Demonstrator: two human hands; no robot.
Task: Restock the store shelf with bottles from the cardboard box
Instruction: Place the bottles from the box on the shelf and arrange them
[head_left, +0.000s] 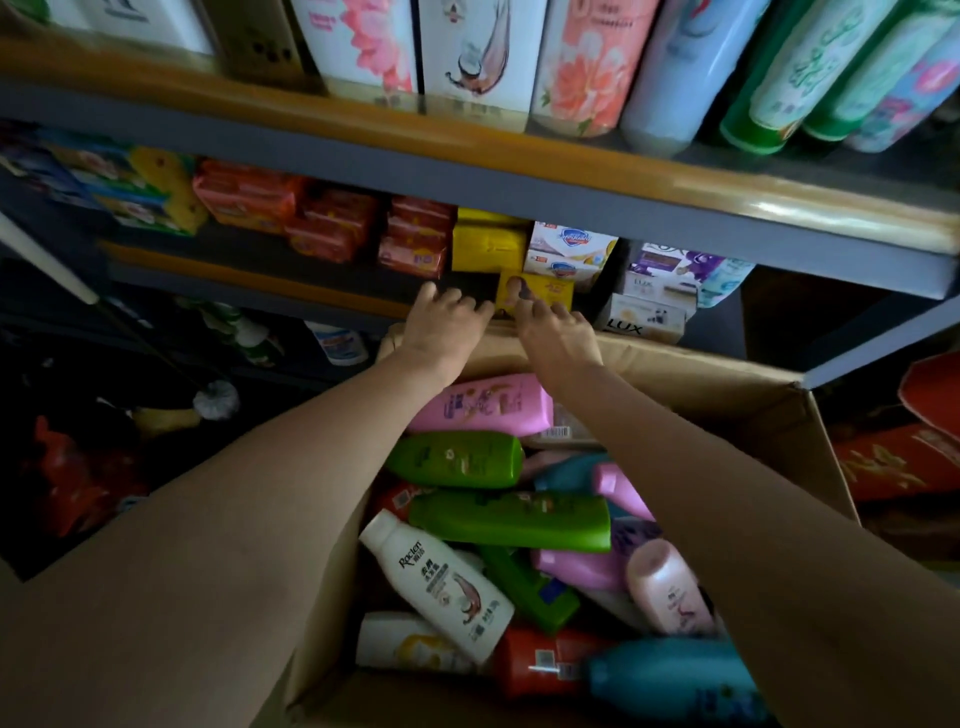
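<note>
Cardboard box (769, 410) sits near, packed with bottles (457, 460) lying flat | left hand (441, 325) loosely spread, empty, at middle shelf (311, 291) edge | right hand (558, 330) touches yellow soap box (540, 293), likely clearing space

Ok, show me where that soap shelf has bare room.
Bare shelf shows ahead of the left hand, between the red soap packs and the small yellow box. Rightwards, the white soap boxes crowd it.
</note>
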